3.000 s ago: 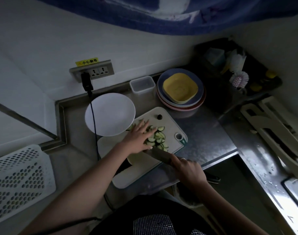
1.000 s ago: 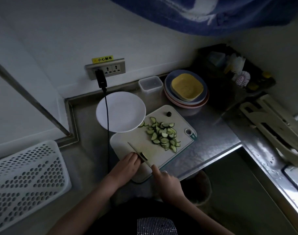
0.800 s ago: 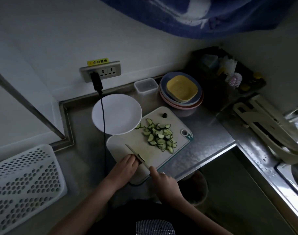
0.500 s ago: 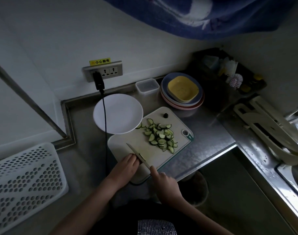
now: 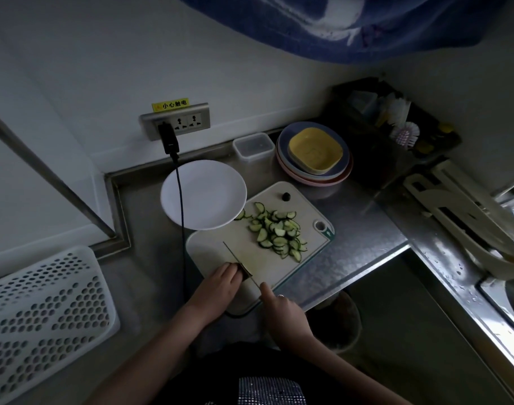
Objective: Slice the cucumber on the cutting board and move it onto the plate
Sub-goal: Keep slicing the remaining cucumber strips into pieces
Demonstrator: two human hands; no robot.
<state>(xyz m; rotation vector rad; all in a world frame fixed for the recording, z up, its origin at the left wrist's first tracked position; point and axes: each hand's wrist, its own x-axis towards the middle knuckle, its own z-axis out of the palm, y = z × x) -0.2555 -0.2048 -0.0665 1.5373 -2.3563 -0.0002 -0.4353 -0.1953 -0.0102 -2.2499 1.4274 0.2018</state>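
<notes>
L hand (image 5: pixel 220 283) grips cucumber stub (image 5: pixel 243 271), R hand (image 5: pixel 282 309) grips knife (image 5: pixel 238 263); plate (image 5: pixel 203 194) bare, slices (image 5: pixel 277 232) on board (image 5: pixel 220 247).

Brushed stainless-steel counter (image 5: pixel 364 241), dull sheen; pale matt plastic cutting board (image 5: pixel 220 244); glossy white round plate (image 5: pixel 212 194); perforated white plastic tray (image 5: pixel 42 317).

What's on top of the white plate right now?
No food: the white plate is bare except a black cable draped across its left side. Cucumber slices remain on the cutting board.
</notes>
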